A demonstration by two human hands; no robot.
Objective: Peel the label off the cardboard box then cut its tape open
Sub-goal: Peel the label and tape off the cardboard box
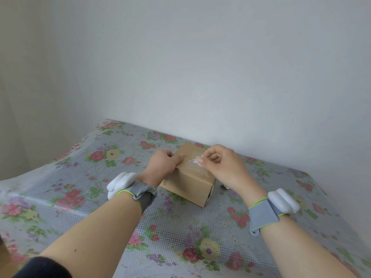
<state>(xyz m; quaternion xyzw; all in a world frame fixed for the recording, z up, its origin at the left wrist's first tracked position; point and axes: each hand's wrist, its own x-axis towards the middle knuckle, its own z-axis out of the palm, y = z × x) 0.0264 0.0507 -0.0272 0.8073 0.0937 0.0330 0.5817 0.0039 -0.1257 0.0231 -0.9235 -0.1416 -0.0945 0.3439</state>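
A small brown cardboard box (190, 182) lies on the table, its top crossed by clear tape. My left hand (163, 164) grips the box's left top edge, thumb pressed on the top face. My right hand (222, 166) pinches a torn white scrap of label (193, 160) between thumb and forefinger, lifted partly off the box top. A pale patch (193, 153) on the cardboard shows where label was stuck.
The table carries a floral plastic cloth (180, 227) and stands against a white wall. A small white object (225, 186) peeks out behind my right wrist, beside the box. Both wrists wear grey bands with white devices.
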